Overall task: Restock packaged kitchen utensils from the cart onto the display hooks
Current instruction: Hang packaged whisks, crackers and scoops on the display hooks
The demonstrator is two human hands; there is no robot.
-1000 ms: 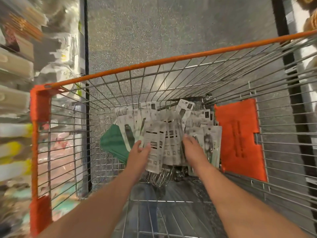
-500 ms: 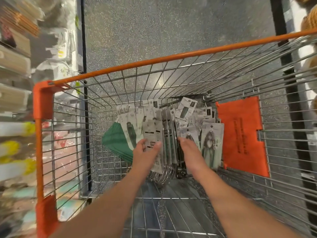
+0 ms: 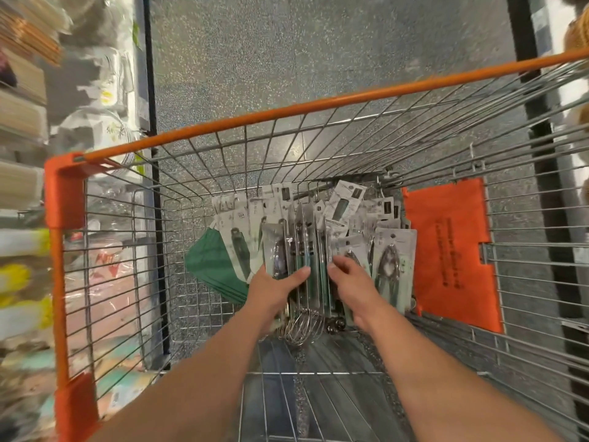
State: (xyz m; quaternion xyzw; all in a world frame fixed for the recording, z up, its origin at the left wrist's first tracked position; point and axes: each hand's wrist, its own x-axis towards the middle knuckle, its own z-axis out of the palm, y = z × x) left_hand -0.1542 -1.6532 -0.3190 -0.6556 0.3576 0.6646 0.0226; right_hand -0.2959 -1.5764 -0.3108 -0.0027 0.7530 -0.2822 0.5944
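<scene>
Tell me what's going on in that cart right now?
A person is reaching into an orange-railed wire cart with both hands. The left hand and right hand are closing in from either side on a bunch of packaged whisks standing on edge in the pile of carded utensils. Wire whisk heads poke out below. A green item lies to the left, an orange flap to the right. Nothing has left the cart yet.

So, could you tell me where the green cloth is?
Head view: the green cloth lies in the cart, left of the packets, by the left hand.
</scene>
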